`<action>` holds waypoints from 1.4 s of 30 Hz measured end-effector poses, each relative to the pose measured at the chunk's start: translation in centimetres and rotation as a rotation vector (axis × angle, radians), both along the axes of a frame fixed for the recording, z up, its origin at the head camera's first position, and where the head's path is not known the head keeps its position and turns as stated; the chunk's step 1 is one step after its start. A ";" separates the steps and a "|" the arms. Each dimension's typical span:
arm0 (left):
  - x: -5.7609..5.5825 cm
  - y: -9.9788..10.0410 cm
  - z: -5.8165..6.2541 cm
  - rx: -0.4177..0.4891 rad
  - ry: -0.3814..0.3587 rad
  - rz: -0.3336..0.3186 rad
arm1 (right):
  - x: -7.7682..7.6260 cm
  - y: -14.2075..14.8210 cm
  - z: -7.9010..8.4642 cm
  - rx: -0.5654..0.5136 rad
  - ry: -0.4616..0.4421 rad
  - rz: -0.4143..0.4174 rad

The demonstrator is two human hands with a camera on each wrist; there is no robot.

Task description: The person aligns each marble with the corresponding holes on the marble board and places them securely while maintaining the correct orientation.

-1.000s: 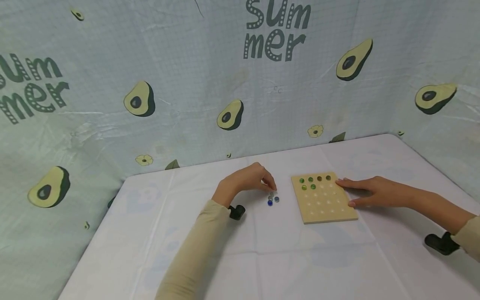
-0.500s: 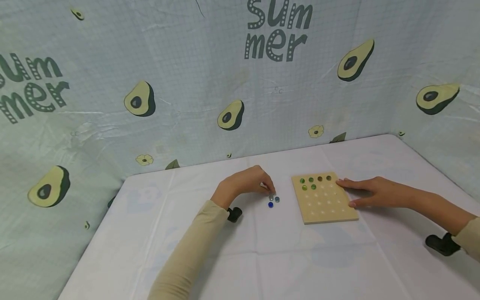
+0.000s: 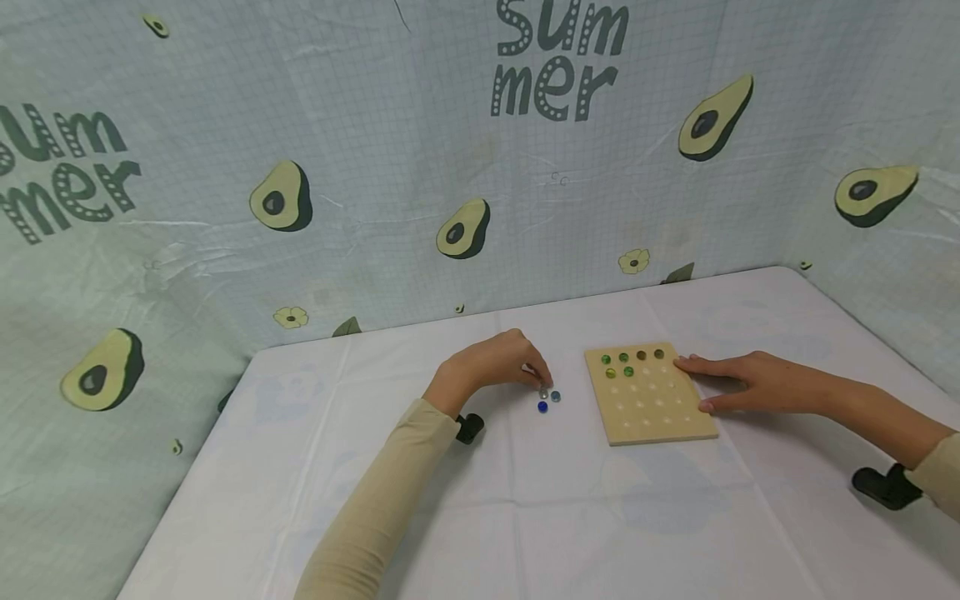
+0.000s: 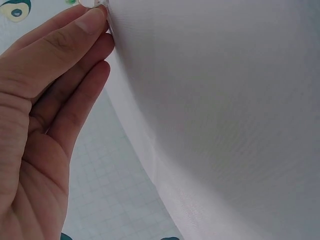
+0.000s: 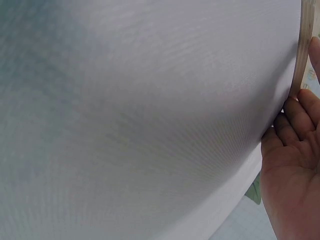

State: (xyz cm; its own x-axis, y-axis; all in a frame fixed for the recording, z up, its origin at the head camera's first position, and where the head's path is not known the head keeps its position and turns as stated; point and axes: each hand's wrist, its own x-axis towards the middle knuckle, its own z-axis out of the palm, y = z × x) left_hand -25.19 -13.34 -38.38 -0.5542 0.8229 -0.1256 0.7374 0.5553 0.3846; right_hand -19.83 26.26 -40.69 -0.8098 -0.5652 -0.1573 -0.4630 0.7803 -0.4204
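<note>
The left hand [image 3: 501, 360] reaches down to a small cluster of glass marbles left of the board. Its thumb and fingertips pinch a clear glass marble [image 4: 91, 2] at the top edge of the left wrist view. A blue marble [image 3: 542, 407] and a grey-blue marble [image 3: 556, 397] lie on the cloth just in front of the fingertips. The right hand [image 3: 757, 383] rests at the right edge of a light wooden board [image 3: 637, 425] with rows of round hollows, its fingers extended. Green and brownish marbles, such as a green marble [image 3: 628, 372], sit in the far rows.
A white cloth [image 3: 480, 517] covers the table. Behind it hangs a pale sheet [image 3: 360, 192] printed with avocados and lettering. Dark wrist cameras, one a black camera [image 3: 470, 428], are strapped at both wrists.
The left hand has dipped slightly toward the marbles, its fingertips now close over them. The blue marble lies a little farther from the others. The right hand and the board stay put.
</note>
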 end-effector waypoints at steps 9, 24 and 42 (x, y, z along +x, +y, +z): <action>0.2 0.0 0.1 0.004 0.004 0.006 | 0.0 0.0 0.1 -0.004 0.014 0.001; 1.3 0.0 0.8 -0.049 0.189 0.070 | 0.2 -0.1 0.1 0.017 0.002 -0.010; 3.0 0.1 2.1 0.079 0.265 0.060 | 0.0 0.0 -0.3 0.024 -0.008 -0.017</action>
